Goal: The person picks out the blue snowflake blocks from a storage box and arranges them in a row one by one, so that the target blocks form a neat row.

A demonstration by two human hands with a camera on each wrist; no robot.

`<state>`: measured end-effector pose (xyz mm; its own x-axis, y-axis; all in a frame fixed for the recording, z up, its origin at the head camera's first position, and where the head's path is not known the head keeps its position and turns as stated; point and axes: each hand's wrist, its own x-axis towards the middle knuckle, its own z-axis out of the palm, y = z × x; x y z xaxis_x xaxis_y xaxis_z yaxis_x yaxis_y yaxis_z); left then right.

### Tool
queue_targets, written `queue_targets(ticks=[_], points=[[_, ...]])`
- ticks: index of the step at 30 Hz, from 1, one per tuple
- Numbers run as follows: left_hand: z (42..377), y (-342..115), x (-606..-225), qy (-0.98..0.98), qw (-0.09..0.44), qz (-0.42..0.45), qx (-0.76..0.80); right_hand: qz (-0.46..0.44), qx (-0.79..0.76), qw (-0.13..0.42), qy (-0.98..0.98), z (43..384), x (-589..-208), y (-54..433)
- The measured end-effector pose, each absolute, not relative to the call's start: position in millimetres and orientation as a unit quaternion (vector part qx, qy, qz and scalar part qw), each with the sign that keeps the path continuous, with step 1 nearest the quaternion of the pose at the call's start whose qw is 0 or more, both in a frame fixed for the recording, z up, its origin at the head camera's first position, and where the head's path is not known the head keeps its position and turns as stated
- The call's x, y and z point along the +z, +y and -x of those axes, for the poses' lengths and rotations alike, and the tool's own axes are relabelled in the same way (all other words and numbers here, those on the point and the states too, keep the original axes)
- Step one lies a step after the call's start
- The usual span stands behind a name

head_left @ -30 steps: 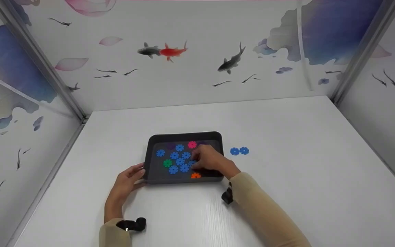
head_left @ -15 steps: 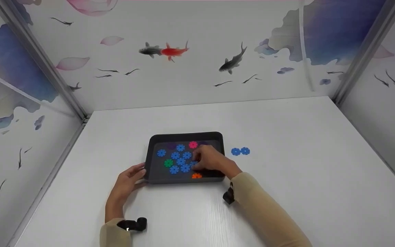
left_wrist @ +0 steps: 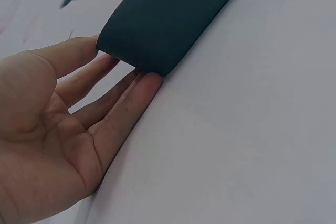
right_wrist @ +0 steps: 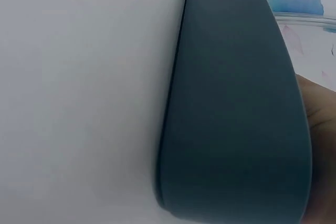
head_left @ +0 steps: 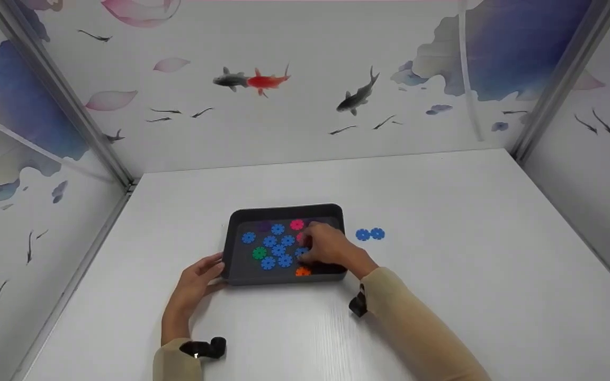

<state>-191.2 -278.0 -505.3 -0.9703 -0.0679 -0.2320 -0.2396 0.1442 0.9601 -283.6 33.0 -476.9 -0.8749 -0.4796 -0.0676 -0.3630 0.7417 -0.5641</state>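
A dark shallow tray [head_left: 233, 275] stands on the white table, holding several notched snowflake building discs, most of them blue. My left hand [head_left: 195, 280] touches the tray's left side near the front corner; in the left wrist view its fairly straight fingers [left_wrist: 128, 111] rest against the wall. Inside the tray's right half, my right hand [head_left: 328, 246] has thumb and curled fingers at a blue snowflake disc [head_left: 301, 252], seemingly pinching it; the contact is partly hidden. In the right wrist view, the tray wall [right_wrist: 236, 103] covers most of this hand.
Two blue discs [head_left: 370, 234] lie side by side on the table right of the tray. A green disc [head_left: 259, 253], pink disc [head_left: 297, 225], orange disc [head_left: 303, 271] and dark purple disc [head_left: 265, 226] lie in the tray. Printed wall panels [head_left: 305, 121] enclose the table.
My right hand has shifted slightly right, and the blue disc at its fingers has moved away from the blue cluster. A second pink disc now shows beside the fingers. My left hand stays put.
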Motion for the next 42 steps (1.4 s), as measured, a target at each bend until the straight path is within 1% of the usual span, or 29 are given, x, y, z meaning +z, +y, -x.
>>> queue_targets(ticks=[9, 16, 24, 37, 42], points=[[191.5, -277.4, -506.2, 0.755, 0.068, 0.11, 0.643, 0.227, -0.342, 0.086, 0.908, 282.6, -465.2, 52.0], [189.5, -277.7, -506.2, 0.757, 0.078, 0.109, 0.64, 0.213, -0.351, 0.063, 0.909, 281.3, -452.5, 72.7], [188.6, -277.8, -504.6, 0.761, 0.073, 0.112, 0.634, 0.213, -0.376, 0.044, 0.901, 280.9, -446.7, 98.9], [189.4, -278.1, -503.8, 0.763, 0.079, 0.106, 0.633, 0.187, -0.364, 0.018, 0.912, 286.8, -455.2, 150.3], [189.3, -278.7, -504.2, 0.759, 0.082, 0.101, 0.638, 0.165, -0.358, 0.028, 0.918, 290.1, -464.0, 169.2]])
